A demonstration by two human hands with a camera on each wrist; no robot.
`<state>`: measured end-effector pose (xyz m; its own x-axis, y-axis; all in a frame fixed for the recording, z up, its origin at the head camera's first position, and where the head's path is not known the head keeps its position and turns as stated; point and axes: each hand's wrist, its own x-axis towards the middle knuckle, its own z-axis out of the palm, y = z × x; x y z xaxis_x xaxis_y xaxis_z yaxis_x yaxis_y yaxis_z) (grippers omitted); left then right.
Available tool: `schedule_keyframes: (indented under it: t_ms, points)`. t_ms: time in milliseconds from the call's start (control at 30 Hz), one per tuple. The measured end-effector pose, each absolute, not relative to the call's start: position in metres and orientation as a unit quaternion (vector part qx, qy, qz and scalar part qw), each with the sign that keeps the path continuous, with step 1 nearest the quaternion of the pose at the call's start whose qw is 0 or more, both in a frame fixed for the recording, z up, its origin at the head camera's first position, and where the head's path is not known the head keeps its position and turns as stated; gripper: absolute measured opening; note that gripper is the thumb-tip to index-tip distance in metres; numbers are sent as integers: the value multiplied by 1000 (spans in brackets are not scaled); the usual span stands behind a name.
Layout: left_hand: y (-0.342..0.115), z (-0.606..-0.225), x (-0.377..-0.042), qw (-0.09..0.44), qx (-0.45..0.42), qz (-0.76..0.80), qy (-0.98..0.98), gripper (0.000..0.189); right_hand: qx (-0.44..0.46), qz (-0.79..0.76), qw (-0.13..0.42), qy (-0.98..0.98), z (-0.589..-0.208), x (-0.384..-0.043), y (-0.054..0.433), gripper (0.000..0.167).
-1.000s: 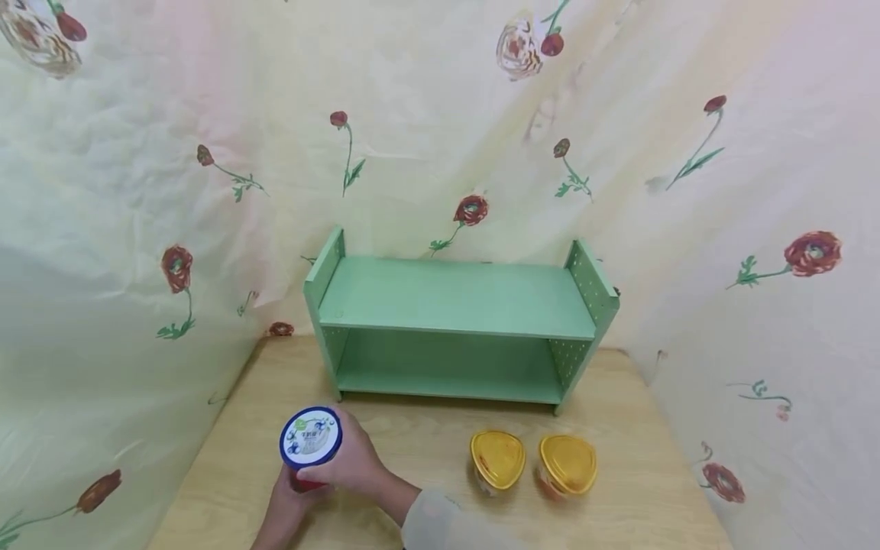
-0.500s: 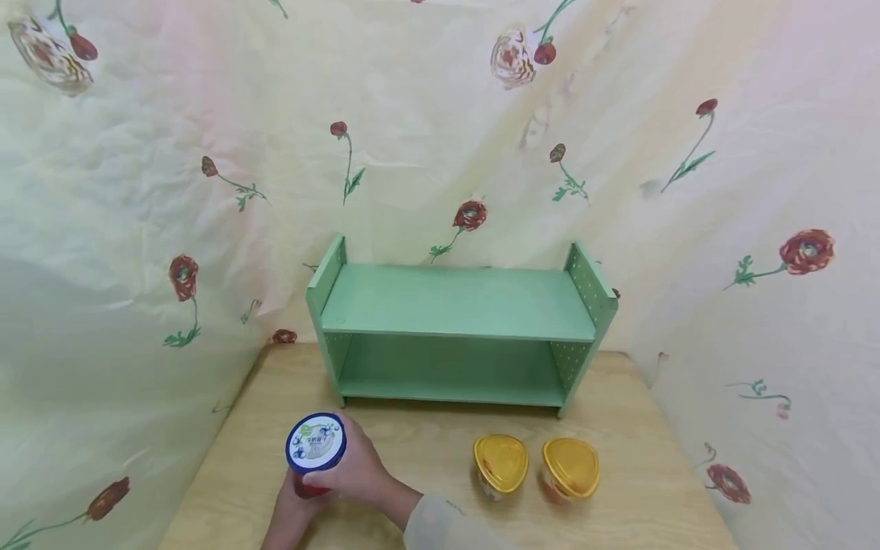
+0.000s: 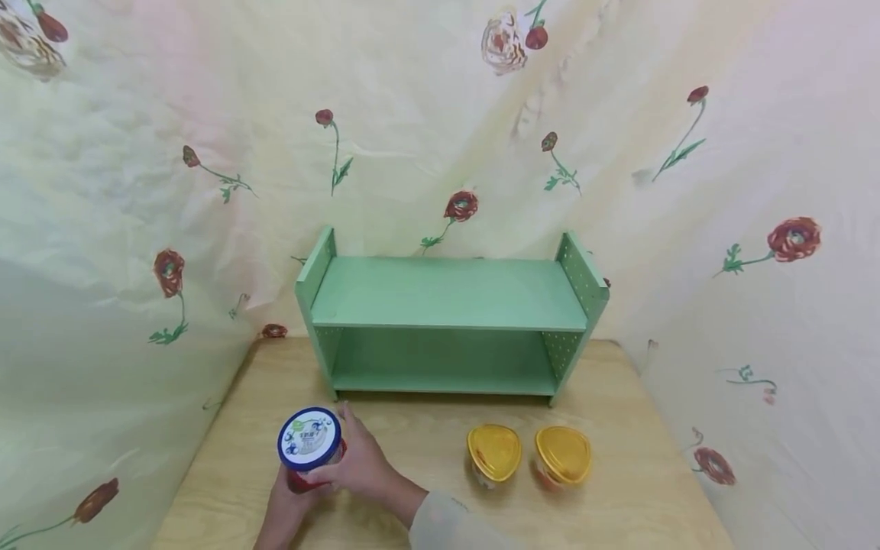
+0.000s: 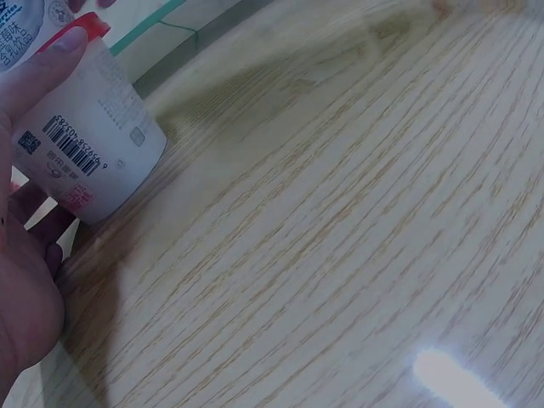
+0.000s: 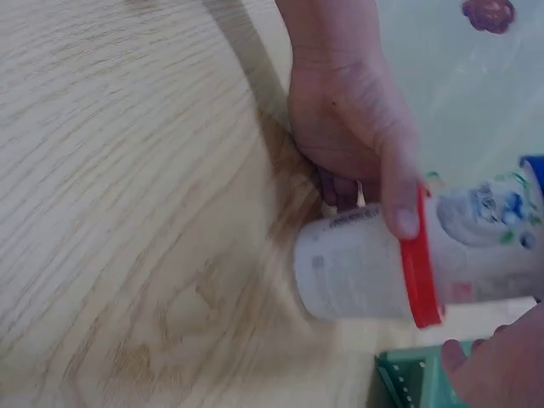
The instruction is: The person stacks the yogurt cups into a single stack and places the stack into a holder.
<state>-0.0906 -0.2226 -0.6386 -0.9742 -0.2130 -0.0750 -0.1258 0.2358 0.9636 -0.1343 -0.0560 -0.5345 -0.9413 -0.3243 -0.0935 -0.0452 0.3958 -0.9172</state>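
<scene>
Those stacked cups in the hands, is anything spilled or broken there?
Nothing stands out: the blue-lidded cup sits on the red-lidded cup, the left hand holds the lower one, and no spill or damage shows.

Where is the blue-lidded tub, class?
In the head view, the blue-lidded tub is at lower left, on the red-lidded tub, near the left end of the green shelf.

On camera I see a green shelf point(image 3: 440, 294) beyond the fingers point(image 3: 354, 431), two yellow-lidded cups point(image 3: 494, 453) point(image 3: 564, 455) to their right, flowered cloth point(image 3: 399, 92) farthest.
</scene>
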Motion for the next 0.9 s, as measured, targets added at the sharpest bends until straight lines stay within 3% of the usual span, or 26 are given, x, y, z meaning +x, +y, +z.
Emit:
schedule_keyframes:
  t_ms: [300, 400, 500, 633, 733, 900]
  points:
    - [-226, -639, -93, 21, 120, -638, -760, 110, -169, -528, 82, 828, -512, -129, 23, 107]
    - [-225, -638, -94, 5, 129, -641, -757, 115, -172, -532, 62, 827, -511, -124, 56, 94]
    - [-225, -638, -96, -8, 137, -641, -755, 118, -193, -544, 4, 816, -513, -121, 87, 74]
    - [-223, -637, -98, -15, 144, -641, -754, 120, -234, -530, -115, 807, -518, -120, 123, 55]
    - [-223, -637, -97, -17, 146, -641, -753, 120, -221, -503, -180, 816, -525, -120, 146, 54]
    - [-223, -639, -94, -7, 143, -643, -753, 116, -150, -503, -193, 829, -538, -121, 172, 58]
